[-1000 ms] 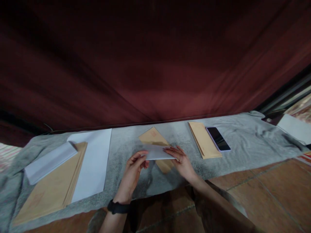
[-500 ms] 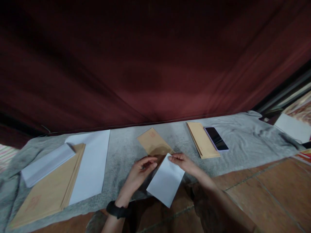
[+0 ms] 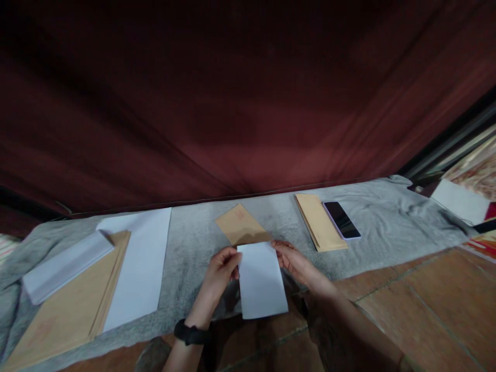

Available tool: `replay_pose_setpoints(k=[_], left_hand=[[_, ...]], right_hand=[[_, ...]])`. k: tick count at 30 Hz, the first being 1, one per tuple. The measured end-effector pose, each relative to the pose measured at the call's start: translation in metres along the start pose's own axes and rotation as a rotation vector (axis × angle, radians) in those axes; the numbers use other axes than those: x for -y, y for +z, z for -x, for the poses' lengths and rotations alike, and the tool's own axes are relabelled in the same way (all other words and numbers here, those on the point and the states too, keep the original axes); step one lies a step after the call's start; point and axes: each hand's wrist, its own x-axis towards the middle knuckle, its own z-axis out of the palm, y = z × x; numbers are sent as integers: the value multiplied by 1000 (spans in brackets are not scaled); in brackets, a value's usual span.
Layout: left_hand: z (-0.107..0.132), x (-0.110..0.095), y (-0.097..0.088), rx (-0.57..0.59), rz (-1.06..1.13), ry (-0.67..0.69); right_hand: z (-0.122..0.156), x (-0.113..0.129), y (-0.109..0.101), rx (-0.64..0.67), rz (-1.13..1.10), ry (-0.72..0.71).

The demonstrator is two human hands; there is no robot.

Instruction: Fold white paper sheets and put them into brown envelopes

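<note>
A folded white sheet of paper (image 3: 262,284) is held up in front of me by its two upper corners. My left hand (image 3: 221,268) pinches its left edge between thumb and fingers. At the upper right corner, my right hand (image 3: 290,258) grips the same paper, with part of its fingers behind it. Just beyond the paper lies a single brown envelope (image 3: 241,223) flat on the grey cloth (image 3: 194,248); the paper covers its near end.
To the left, a stack of brown envelopes (image 3: 73,310) carries folded white papers (image 3: 67,266) and overlaps flat white sheets (image 3: 143,279). On the right, more brown envelopes (image 3: 320,222) lie beside a phone (image 3: 341,219). A dark red curtain (image 3: 248,129) hangs behind; floor tiles (image 3: 418,299) show nearer me.
My left hand has taken hold of the paper's left edge. The paper has turned from slanted to nearly upright between both hands. The view has shifted slightly.
</note>
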Motion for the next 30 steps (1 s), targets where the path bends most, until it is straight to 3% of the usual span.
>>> replay_pose_setpoints(k=[5, 13, 20, 22, 25, 30], left_hand=[[-4, 3, -4, -171, 215, -21], [-6, 6, -5, -81, 220, -79], [-8, 11, 8, -116, 304, -43], [-8, 12, 14, -116, 276, 2], [-11, 16, 15, -146, 120, 142], [-17, 38, 6, -174, -458, 530]], right_hand=[[4, -1, 2, -47, -76, 70], [2, -4, -13, -160, 132, -10], [16, -1, -10, -106, -74, -7], [21, -4, -8, -124, -56, 15], [30, -5, -10, -251, 24, -11], [67, 0, -32, -478, 149, -118]])
